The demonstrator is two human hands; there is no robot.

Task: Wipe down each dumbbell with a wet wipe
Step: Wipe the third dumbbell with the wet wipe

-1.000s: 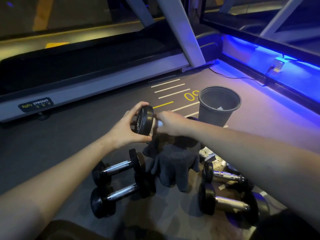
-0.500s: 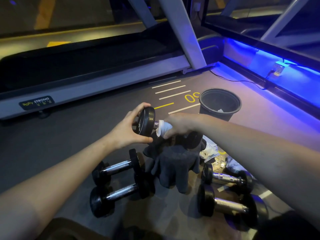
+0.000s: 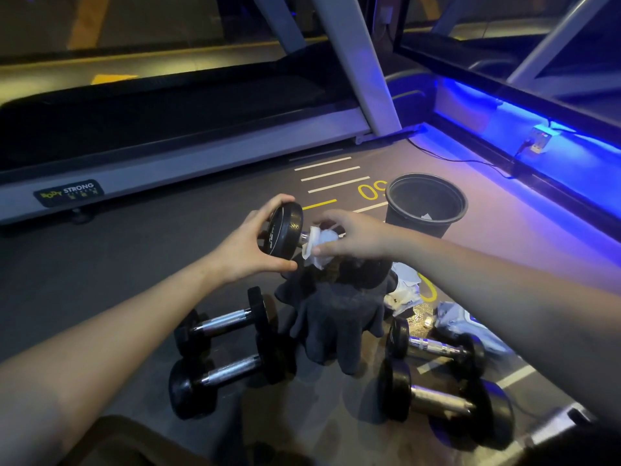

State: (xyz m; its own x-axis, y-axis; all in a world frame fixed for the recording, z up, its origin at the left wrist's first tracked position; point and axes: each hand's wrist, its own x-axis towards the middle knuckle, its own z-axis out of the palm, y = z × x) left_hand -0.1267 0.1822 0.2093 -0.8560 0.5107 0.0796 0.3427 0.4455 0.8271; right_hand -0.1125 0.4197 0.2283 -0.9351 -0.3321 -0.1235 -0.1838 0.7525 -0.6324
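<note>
My left hand (image 3: pixel 247 242) grips the near black head of a dumbbell (image 3: pixel 285 234) held up off the floor. My right hand (image 3: pixel 349 235) pinches a crumpled white wet wipe (image 3: pixel 319 246) wrapped around that dumbbell's metal handle. The far head rests on a dark grey cloth (image 3: pixel 332 317). Two black dumbbells lie on the floor at left, one behind (image 3: pixel 223 322) and one in front (image 3: pixel 228 373). Two more lie at right, one farther (image 3: pixel 437 346) and one nearer (image 3: pixel 443 400).
A black bucket (image 3: pixel 426 205) with a scrap of white inside stands just behind my right hand. A wipe packet and loose wipes (image 3: pixel 408 290) lie behind the right dumbbells. A treadmill (image 3: pixel 174 163) runs across the back. A blue-lit ledge (image 3: pixel 537 153) borders the right side.
My right hand has slid the wipe along the handle toward the near head and turned, exposing more of the white wipe. My left hand keeps its grip.
</note>
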